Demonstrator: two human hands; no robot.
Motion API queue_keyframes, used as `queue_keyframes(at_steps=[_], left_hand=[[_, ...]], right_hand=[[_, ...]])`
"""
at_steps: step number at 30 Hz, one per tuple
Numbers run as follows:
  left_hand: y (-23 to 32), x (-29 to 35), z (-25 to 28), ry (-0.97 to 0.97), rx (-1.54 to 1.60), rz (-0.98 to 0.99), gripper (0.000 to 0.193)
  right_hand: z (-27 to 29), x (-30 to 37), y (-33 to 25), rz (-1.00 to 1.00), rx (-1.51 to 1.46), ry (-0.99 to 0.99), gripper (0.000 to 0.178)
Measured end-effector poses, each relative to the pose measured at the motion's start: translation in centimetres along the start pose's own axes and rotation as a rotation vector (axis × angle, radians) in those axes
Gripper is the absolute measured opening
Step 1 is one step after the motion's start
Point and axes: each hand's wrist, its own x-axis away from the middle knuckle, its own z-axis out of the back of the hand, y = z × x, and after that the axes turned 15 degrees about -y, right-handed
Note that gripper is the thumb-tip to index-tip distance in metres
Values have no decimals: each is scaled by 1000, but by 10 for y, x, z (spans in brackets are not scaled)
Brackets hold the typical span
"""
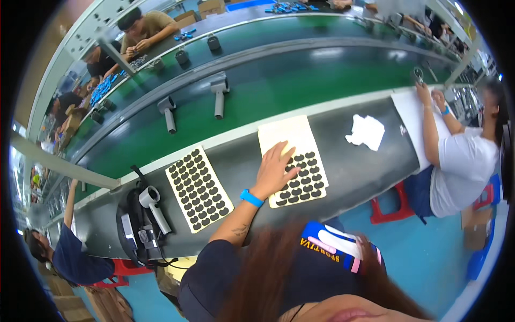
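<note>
My left hand lies on a stack of pale yellow sticker sheets, palm down with its fingers apart. Rows of dark rounded stickers cover the near half of the top sheet, and the far half is bare. The hand hides some of the stickers along the left side. Left of my forearm, a second sheet of dark stickers rests flat on the dark bench. My right hand does not show.
A grey hair-dryer housing lies on a black bag at the left. Crumpled white paper sits to the right. Beyond the bench runs a green conveyor carrying more grey housings. Co-workers sit on both sides and opposite.
</note>
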Motion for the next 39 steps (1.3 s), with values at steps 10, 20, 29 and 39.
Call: queue_keyframes(at_steps=[10, 20, 29, 39], left_hand=[[-5, 4, 4, 46, 1, 19, 67], [-4, 9, 5, 44, -31, 13, 82], [1, 7, 5, -25, -84, 52, 80], [10, -1, 15, -81, -93, 52, 80]], right_hand=[[-119, -132, -65, 400, -100, -451, 12], [-264, -168, -80, 441, -239, -632, 8], [-275, -161, -77, 407, -250, -575, 6], [-262, -167, -81, 365, -227, -684, 5]])
